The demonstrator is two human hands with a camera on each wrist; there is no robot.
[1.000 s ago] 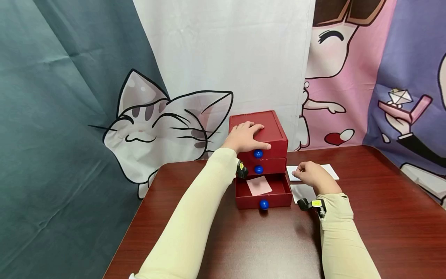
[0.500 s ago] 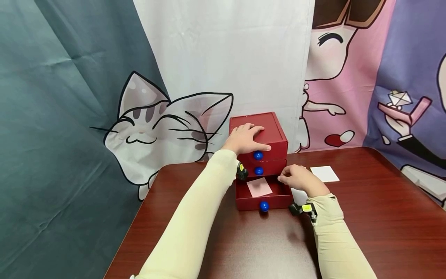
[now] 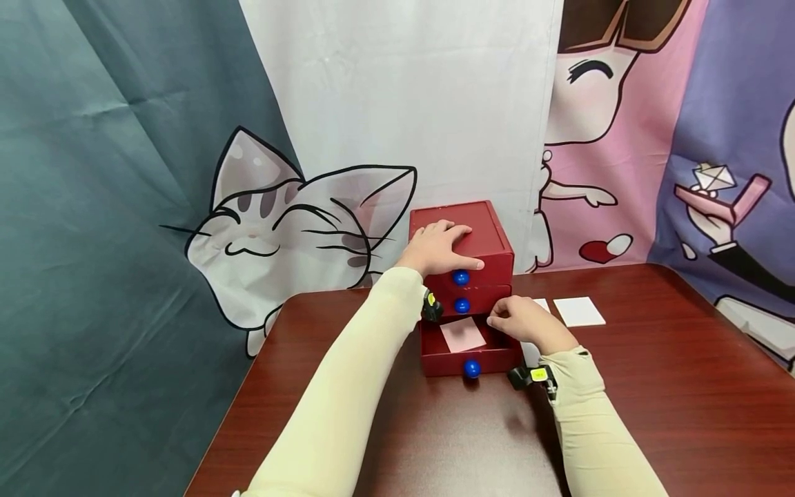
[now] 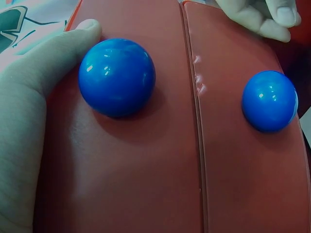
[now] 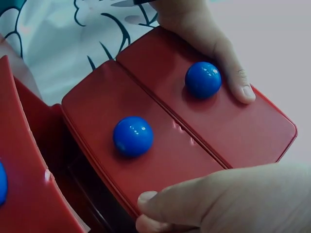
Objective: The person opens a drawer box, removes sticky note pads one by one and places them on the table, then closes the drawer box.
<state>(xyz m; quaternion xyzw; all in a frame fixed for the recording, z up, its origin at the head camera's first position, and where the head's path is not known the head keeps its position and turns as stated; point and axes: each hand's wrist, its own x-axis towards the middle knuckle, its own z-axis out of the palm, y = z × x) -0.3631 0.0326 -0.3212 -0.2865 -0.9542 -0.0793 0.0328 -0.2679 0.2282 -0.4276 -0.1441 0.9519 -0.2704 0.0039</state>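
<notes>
A small red drawer cabinet [image 3: 475,224] with round blue knobs stands on the table. Its bottom drawer [image 3: 444,364] is pulled out and holds a square pinkish sheet of paper [image 3: 462,336]. My left hand [image 3: 437,250] lies spread on the cabinet top, its thumb [image 4: 65,48] beside the top knob [image 4: 117,77]. The right hand [image 3: 528,324] hovers at the right side of that drawer, fingers curled and thumb close to them. In the right wrist view, its thumb [image 5: 167,201] overlaps the middle drawer's front [image 5: 99,104]; whether it pinches anything I cannot tell.
White paper squares lie to the cabinet's right: one [image 3: 580,312] farther right, another [image 3: 543,304] partly behind the right hand, a third [image 3: 531,354] partly under the wrist. A printed cloth [image 3: 397,103] hangs behind the brown table [image 3: 298,359].
My right hand has moved left from above the white papers to the right side of the pulled-out drawer. The left hand has stayed on the cabinet top.
</notes>
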